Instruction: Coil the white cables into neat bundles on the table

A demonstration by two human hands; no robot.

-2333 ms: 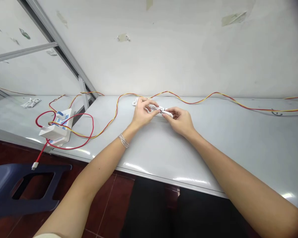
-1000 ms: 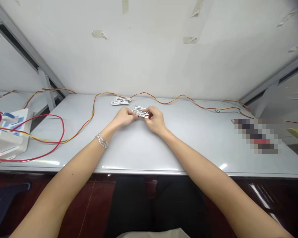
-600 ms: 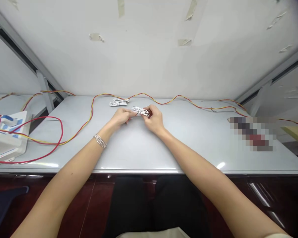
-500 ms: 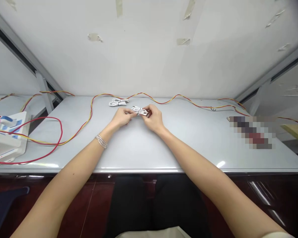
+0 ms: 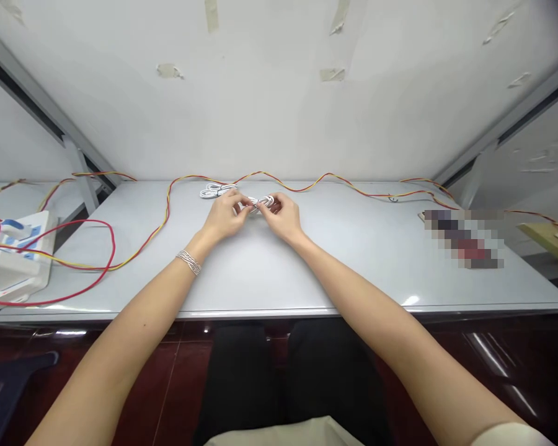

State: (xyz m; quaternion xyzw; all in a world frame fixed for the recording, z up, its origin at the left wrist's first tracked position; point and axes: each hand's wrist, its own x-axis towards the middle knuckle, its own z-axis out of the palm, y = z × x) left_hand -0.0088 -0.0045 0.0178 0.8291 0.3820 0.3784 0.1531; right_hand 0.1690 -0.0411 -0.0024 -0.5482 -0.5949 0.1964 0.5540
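1. My left hand [image 5: 223, 217] and my right hand [image 5: 283, 223] are both clenched in a pinch on a coiled white cable [image 5: 263, 202], one from each side. My fingers cover part of it.
2. The coil sits in front of me, toward the far side of the white counter [image 5: 353, 266], with my hands close together around it. I cannot tell whether it touches the surface.
3. A second white cable coil [image 5: 212, 192] lies on the counter just beyond my left hand, not touching it.
4. A twisted red-and-yellow wire [image 5: 297, 189] snakes along the far edge of the counter, behind both coils, and runs left toward a white power strip [image 5: 13, 266].
5. A red cord [image 5: 109, 257] loops on the counter beside that strip.
6. A silver bracelet [image 5: 188, 262] circles my left wrist.
7. Toward the right end of the counter lies something pixelated [image 5: 462, 238], too blurred to name.
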